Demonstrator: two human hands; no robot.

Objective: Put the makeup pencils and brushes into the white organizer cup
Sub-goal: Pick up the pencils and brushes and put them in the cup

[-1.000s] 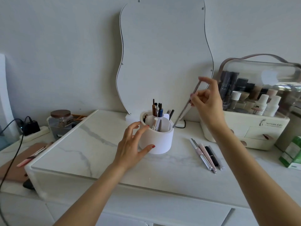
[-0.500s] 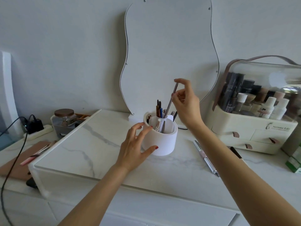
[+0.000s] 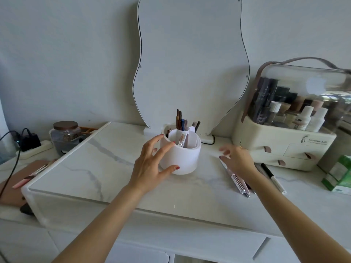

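Observation:
The white organizer cup (image 3: 182, 158) stands on the marble-patterned top, holding several pencils and brushes (image 3: 181, 122) upright in its compartments. My left hand (image 3: 152, 164) rests against the cup's left side, fingers spread around it. My right hand (image 3: 235, 160) is low over the table to the cup's right, blurred, fingers apart and empty, just above a pink-and-silver pencil (image 3: 238, 181). A black-and-white pen (image 3: 273, 178) lies further right, partly hidden by my forearm.
A wavy mirror (image 3: 190, 63) stands behind the cup. A cream cosmetics case (image 3: 284, 141) with bottles is at the right, a green box (image 3: 340, 173) beside it. At the left are a glass jar (image 3: 65, 135), a power strip with cables (image 3: 28, 143) and a pink brush (image 3: 32, 175).
My right hand dropped the pencil it held into the cup, then moved down and right to the table near the loose pencils. My left hand stayed on the cup.

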